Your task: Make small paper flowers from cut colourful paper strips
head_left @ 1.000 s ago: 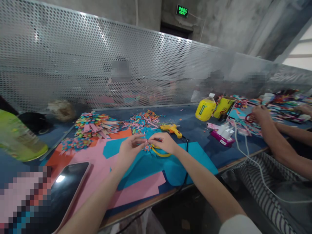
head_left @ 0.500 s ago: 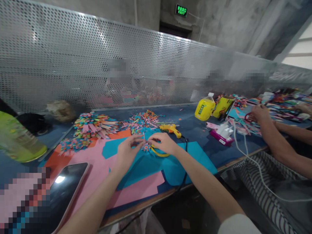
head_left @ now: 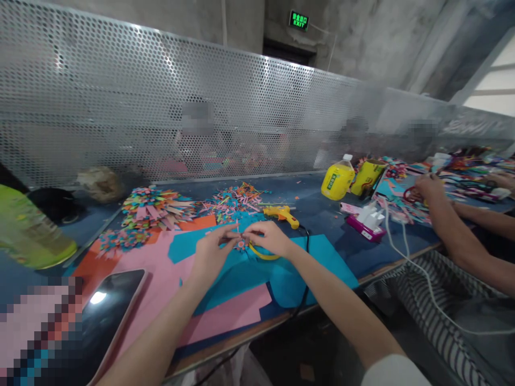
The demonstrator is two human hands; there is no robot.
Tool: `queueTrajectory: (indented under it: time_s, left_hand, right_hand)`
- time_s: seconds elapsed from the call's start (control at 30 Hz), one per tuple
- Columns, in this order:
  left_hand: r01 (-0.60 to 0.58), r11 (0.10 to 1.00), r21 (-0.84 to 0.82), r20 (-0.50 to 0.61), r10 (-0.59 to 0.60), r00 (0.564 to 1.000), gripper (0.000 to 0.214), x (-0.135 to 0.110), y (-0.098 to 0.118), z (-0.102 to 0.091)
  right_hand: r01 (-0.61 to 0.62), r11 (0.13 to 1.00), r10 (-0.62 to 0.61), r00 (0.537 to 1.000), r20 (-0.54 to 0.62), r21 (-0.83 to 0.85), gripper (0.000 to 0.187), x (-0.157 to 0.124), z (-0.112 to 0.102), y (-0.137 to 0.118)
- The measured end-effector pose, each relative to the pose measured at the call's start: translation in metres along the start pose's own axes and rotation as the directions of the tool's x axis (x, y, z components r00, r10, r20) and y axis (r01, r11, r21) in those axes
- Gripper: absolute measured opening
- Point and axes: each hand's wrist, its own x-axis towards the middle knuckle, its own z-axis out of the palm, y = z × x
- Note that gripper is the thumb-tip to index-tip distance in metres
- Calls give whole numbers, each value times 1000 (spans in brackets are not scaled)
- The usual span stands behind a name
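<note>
Barely moved, left hand [head_left: 211, 247] and right hand [head_left: 271, 236] clamp fingers [head_left: 254, 227] on a paper flower [head_left: 241, 245], glue gun [head_left: 284, 215] beyond, phone [head_left: 115, 316] nearby.

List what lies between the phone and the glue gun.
In the head view, from phone to glue gun: pink paper, the left hand, a small paper piece and the right hand, with blue paper beneath the hands.

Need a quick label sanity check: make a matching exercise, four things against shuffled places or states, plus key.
1. Left hand
2. Glue gun
3. Phone
4. Exit sign

A. Lit green, high at the back
B. Dark screen up, partly over pink paper
C. At a small multicoloured paper piece, opposite the right hand
D. Yellow, lying just beyond the right hand

Pairs: 1-C, 2-D, 3-B, 4-A
</note>
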Motion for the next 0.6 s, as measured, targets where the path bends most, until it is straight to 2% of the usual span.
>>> queueTrajectory:
  time_s: [0.17, 0.37, 0.5, 0.6]
  left_hand:
    - [-44, 998, 42, 0, 44, 999, 30, 0, -3, 0]
    - [-181, 957, 226, -7, 188, 982, 26, -3, -3, 0]
    - [-303, 892, 336, -18, 327, 945, 23, -5, -5, 1]
    - [-387, 837, 387, -19, 426, 904, 29, -6, -9, 3]
  right_hand:
    - [-39, 998, 38, 999, 20, 48, 25, 0, 0, 0]
    - [-71, 993, 69, 997, 17, 100, 28, -1, 0, -2]
    - [-140, 964, 134, 990, 39, 226, 30, -1, 1, 0]
    - [-205, 903, 198, 978, 57, 377, 32, 0, 3, 2]
